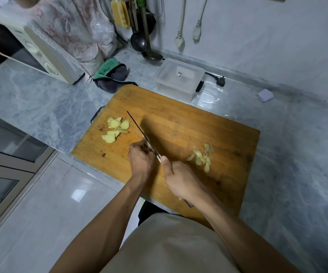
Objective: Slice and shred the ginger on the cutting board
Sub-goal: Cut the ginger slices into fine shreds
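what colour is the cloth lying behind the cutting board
Green and dark grey cloth, seen in the head view, the only view.

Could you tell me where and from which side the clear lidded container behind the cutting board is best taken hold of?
Probably by its two short side walls, coming down from above. The clear lidded container sits upright and flat-lidded, with no handle visible; the cutting board crowds its near side and a black plug lies at its right.

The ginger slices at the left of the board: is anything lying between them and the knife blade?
Nothing visible. Bare cutting board separates the knife from the left ginger slices. The left hand is beside the blade, nearer the person; the right hand grips the handle. Another ginger pile lies on the blade's other side.
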A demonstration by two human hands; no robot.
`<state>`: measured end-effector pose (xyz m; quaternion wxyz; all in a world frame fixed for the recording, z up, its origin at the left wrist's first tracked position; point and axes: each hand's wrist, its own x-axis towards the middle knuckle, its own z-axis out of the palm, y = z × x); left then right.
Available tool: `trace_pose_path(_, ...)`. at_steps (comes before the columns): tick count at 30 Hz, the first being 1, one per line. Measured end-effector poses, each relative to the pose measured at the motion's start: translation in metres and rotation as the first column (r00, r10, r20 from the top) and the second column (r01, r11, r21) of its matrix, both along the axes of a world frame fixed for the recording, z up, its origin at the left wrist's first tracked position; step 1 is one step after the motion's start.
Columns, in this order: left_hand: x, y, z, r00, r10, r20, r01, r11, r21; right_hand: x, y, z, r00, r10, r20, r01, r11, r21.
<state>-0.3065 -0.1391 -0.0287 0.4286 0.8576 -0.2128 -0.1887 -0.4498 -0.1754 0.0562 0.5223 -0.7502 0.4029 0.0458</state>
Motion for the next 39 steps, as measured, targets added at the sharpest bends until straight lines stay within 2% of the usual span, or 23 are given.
trace_pose_path(5,-0.004,-0.001,0.002,0.999,0.047,-0.006,-0.048,0.999,-0.024,0.003,0.005,-0.002,1.0,-0.008,-0.008,0.008,1.0,-0.024)
trace_pose_path(21,-0.003,0.004,0.008,1.0,-0.013,0.008,0.014,0.998,-0.057,0.007,0.009,-0.019,1.0,-0.02,-0.015,0.02,1.0,-0.019)
trace_pose_path(39,-0.001,0.004,0.005,1.0,0.002,-0.018,-0.003,0.999,-0.042,0.025,0.001,-0.024,0.999,-0.03,0.009,0.03,1.0,0.007)
